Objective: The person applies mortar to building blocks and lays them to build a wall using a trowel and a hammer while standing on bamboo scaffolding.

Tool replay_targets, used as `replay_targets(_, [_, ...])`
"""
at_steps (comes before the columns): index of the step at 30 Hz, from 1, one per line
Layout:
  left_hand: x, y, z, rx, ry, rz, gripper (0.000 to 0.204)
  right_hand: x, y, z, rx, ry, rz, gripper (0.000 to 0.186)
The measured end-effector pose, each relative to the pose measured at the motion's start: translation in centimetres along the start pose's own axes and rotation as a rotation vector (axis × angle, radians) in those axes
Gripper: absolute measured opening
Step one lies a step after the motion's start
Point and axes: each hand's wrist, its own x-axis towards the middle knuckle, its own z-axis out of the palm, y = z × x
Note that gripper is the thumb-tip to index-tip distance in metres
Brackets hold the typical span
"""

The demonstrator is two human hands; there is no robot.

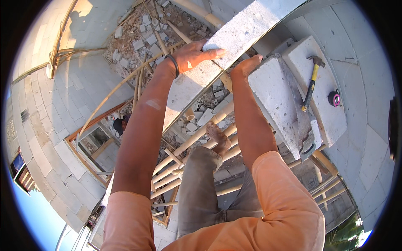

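Note:
My left hand (194, 56) lies on the top course of a wall of white aerated concrete blocks. Its thumb stretches over the end of a long block (247, 27) by a joint, and its fingers bend over the far edge. On the wall's near side, my right hand (248, 65) is between that block and a loose white block (272, 90); most of its fingers are hidden. A hammer (312, 81) with a yellow and black handle and a pink and black tape measure (334, 98) rest on another loose block (322, 71).
Bamboo poles (194, 138) form a scaffold below me, with my bare foot (218, 138) on them. A grey scoop-like tool (307, 148) hangs by the loose blocks. Broken blocks (146, 42) litter the ground beyond the wall. A person's dark cap (119, 125) shows lower left.

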Motion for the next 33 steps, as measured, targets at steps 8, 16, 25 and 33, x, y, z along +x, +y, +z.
replay_targets(8, [0.5, -0.7, 0.0, -0.326, -0.101, 0.047, 0.073, 1.4, 0.0, -0.5, 0.011, 0.323, -0.138, 0.073])
replay_targets(16, [1.4, -3.0, 0.7, -0.266, -0.15, 0.03, 0.069, 3.9, 2.3, -1.0, 0.262, -0.311, -0.093, 0.072])
replay_targets(25, [0.2, -2.2, 0.0, -0.366, -0.232, -0.026, 0.07, 4.1, 3.1, -2.1, 0.217, -0.269, -0.002, 0.082])
replay_targets(33, [0.5, -3.9, 0.5, -0.356, -0.148, -0.01, 0.087, 1.4, 3.9, 1.2, 0.341, -0.564, -0.076, 0.084])
